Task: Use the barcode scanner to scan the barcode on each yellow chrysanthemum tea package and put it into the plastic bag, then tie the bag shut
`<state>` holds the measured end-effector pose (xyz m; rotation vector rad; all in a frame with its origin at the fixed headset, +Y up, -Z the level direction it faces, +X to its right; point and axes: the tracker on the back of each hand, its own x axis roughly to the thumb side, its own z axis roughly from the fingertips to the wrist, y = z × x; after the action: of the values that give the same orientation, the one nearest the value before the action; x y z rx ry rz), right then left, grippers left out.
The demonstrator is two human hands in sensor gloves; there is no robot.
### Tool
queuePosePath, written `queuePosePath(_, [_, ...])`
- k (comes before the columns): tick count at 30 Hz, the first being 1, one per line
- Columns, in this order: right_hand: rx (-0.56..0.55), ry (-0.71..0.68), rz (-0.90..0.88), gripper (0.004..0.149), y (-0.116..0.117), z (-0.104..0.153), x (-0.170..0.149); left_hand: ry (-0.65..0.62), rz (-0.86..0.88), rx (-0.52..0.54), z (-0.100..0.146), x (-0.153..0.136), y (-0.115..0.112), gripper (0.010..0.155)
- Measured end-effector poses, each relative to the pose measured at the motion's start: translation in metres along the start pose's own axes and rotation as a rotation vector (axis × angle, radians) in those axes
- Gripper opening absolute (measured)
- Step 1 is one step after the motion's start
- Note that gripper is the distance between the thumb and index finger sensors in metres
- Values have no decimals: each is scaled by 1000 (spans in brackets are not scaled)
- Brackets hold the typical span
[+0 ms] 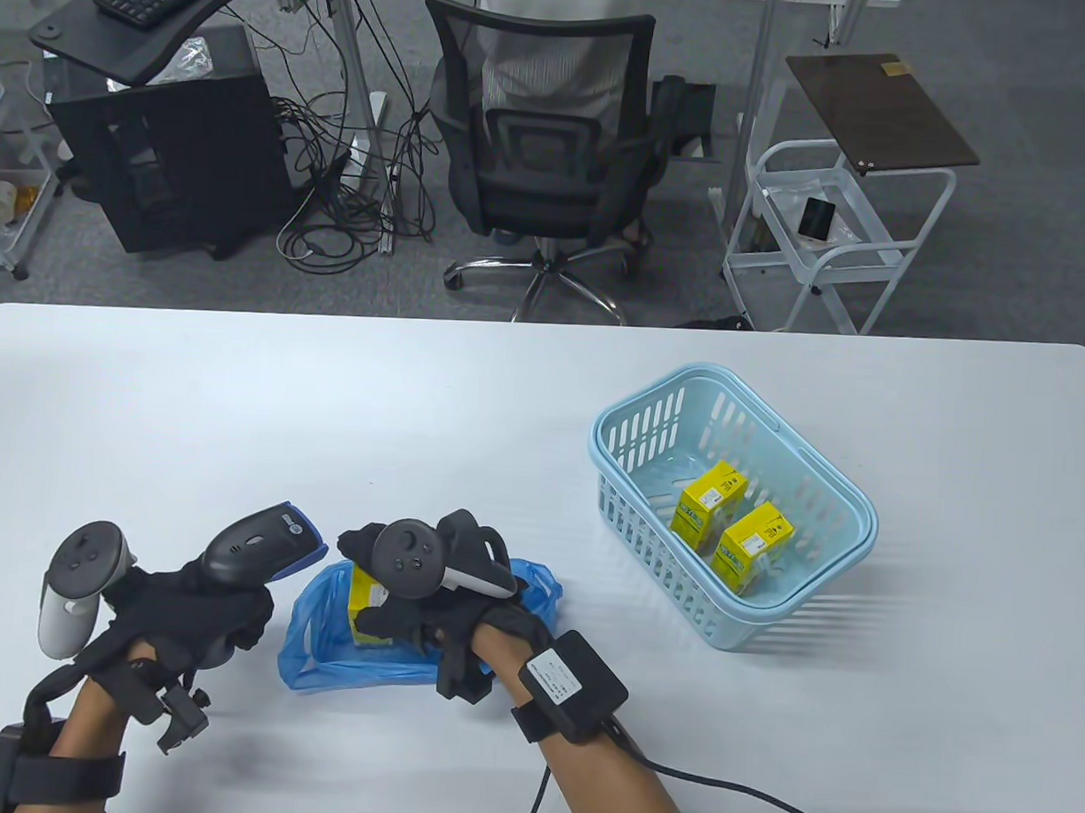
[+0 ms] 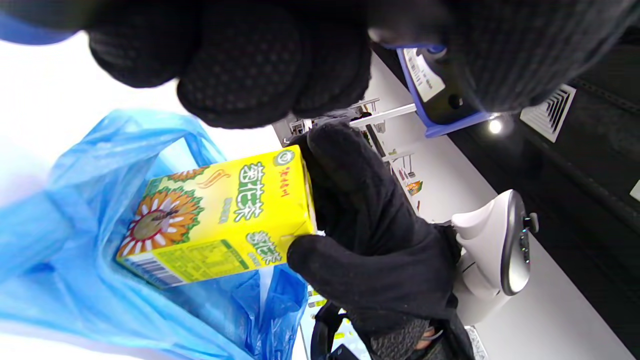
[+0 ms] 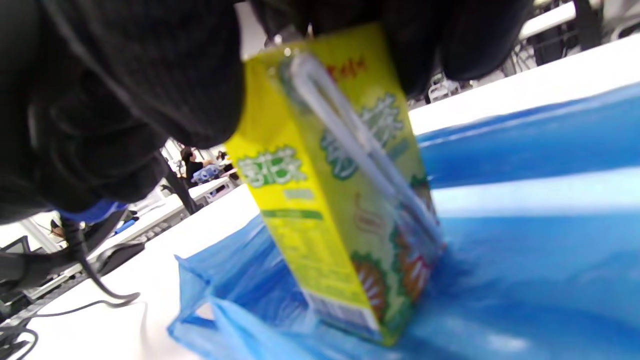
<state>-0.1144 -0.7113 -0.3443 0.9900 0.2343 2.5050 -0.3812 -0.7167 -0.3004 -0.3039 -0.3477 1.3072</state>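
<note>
My right hand (image 1: 394,597) grips a yellow chrysanthemum tea package (image 1: 364,589) by its top, with its lower end down inside the blue plastic bag (image 1: 321,648). The same package (image 2: 220,215) shows its barcode at the bottom left in the left wrist view, held by the right hand's fingers (image 2: 360,220) with the blue bag (image 2: 75,280) around it. The right wrist view shows the package (image 3: 335,200) with its straw, standing on the bag (image 3: 500,275). My left hand (image 1: 180,607) grips the grey and blue barcode scanner (image 1: 258,543), just left of the bag.
A light blue basket (image 1: 739,627) at the right holds two more yellow tea packages (image 1: 708,503) (image 1: 751,543). A cable runs from my right forearm to the bottom right. Beyond the table's far edge stand an office chair (image 1: 538,148) and a white cart (image 1: 824,230).
</note>
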Motion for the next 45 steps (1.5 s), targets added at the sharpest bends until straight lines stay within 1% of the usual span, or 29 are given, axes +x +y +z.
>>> queuePosePath(4, [-4,-1,13,84,5,0,2,9,-1,6,1,-1,0,79])
queuePosePath(14, [-18,18,-1,85,5,2,-1,24,-17,-5,-1,-2,-3,79])
queuePosePath(16, [-8,17,-11,89,4,3,-3,24,-16,-3,-1,-2,-3,79])
queuePosePath(18, [-25,17,-32,94,-1,7,-6,25,-14,-3,-1,-1,-3,79])
queuePosePath(20, [-60,20,-29,100,-13,13,-10,24,-13,-3,-1,-1,-3,79])
queuePosePath(21, [-103,33,-30,101,-26,19,-14,24,-12,-4,-1,-1,-3,79])
queuePosePath(22, [-138,39,-32,102,-35,23,-16,23,-12,-4,-1,-1,-3,79])
queuePosePath(23, [-200,51,-45,102,-49,29,-20,24,-11,-9,-1,-1,-3,79])
queuePosePath(24, [-227,60,-50,102,-57,33,-23,23,-10,-11,-1,-1,-3,79])
queuePosePath(25, [-258,82,-38,102,-69,39,-26,23,-8,-10,-2,-1,-3,79])
queuePosePath(27, [-308,149,32,104,-97,50,-34,26,-5,-15,-2,-1,-3,79])
queuePosePath(30, [-409,244,147,101,-139,65,-47,28,-8,-13,-3,-1,-3,79])
queuePosePath(31, [-433,308,184,100,-160,71,-56,27,-10,-10,-2,-1,-3,79])
queuePosePath(32, [-440,337,198,99,-166,73,-60,26,-12,-11,-2,-1,-3,79])
queuePosePath(33, [-439,406,239,99,-181,76,-70,25,-13,-16,-2,-1,-3,79])
queuePosePath(34, [-406,454,272,99,-188,78,-78,24,-14,-21,-3,-1,-3,78])
queuePosePath(35, [-347,559,338,98,-197,81,-91,22,-17,-22,-2,0,-4,78])
queuePosePath(36, [-316,611,368,96,-200,82,-98,22,-18,-22,-2,0,-4,78])
queuePosePath(37, [-201,710,403,93,-203,84,-116,18,-23,-26,-3,0,-5,77])
queuePosePath(38, [-70,804,402,93,-202,87,-132,17,-23,-29,-3,0,-6,77])
queuePosePath(39, [7,879,388,92,-200,92,-146,16,-23,-32,-3,0,-6,77])
queuePosePath(41, [53,920,365,87,-198,97,-163,16,-27,-32,-3,1,-7,76])
queuePosePath(43, [73,954,361,85,-194,101,-177,16,-29,-33,-3,0,-7,76])
queuePosePath(45, [134,986,350,82,-188,103,-190,18,-28,-31,-3,0,-7,76])
